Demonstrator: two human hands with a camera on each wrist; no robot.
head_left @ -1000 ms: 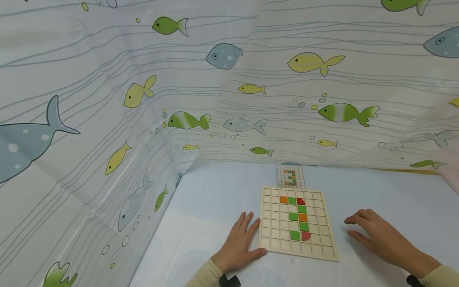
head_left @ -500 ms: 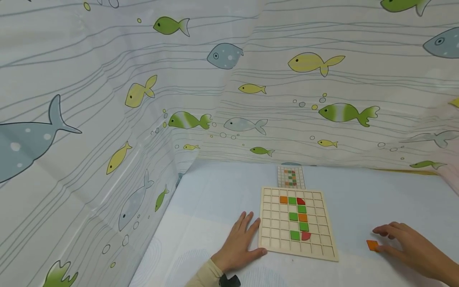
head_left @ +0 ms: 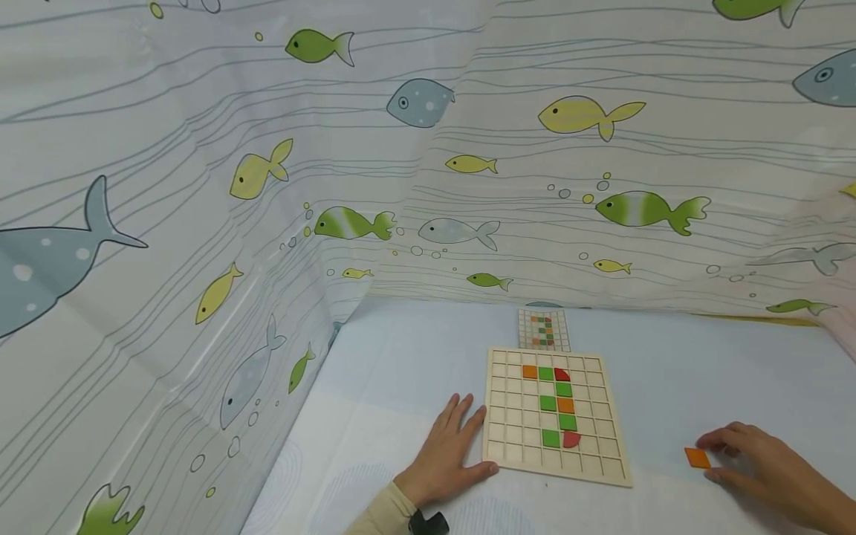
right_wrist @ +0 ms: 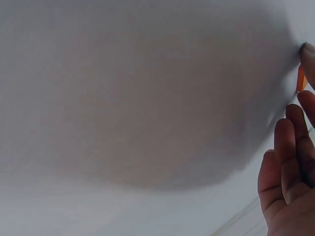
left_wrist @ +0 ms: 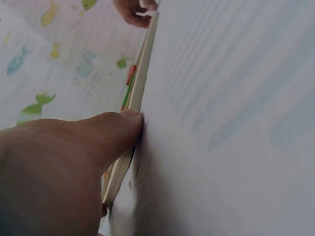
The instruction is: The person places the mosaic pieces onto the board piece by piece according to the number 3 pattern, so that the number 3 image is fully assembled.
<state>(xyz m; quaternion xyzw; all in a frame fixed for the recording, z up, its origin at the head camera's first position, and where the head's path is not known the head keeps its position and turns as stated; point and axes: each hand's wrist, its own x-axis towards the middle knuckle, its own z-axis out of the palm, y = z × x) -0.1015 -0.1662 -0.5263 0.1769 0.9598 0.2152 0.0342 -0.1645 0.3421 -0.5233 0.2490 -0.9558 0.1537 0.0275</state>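
In the head view a square wooden grid board [head_left: 508, 438] lies on the table with several green, orange and red tiles in its cells. My left hand [head_left: 443, 455] rests spread at the board's left side, fingertips by the edge and thumb at the front left corner. The left wrist view shows that thumb [left_wrist: 110, 130] against the board's rim [left_wrist: 142, 73]. Right of the board, my right hand [head_left: 769, 472] pinches an orange square tile [head_left: 698, 458] between thumb and index finger, low at the table. In the right wrist view the tile [right_wrist: 301, 78] is only partly visible.
Behind the board lies a small printed card [head_left: 524, 338] with a grid and a similar coloured pattern. A fish-patterned sheet [head_left: 521, 200] hangs behind and at the left. Pale cloth [head_left: 361, 371] covers the table.
My right hand has moved right and toward me, away from the board, to the orange tile that came into view; its fingers have closed on it. The left hand stays put.
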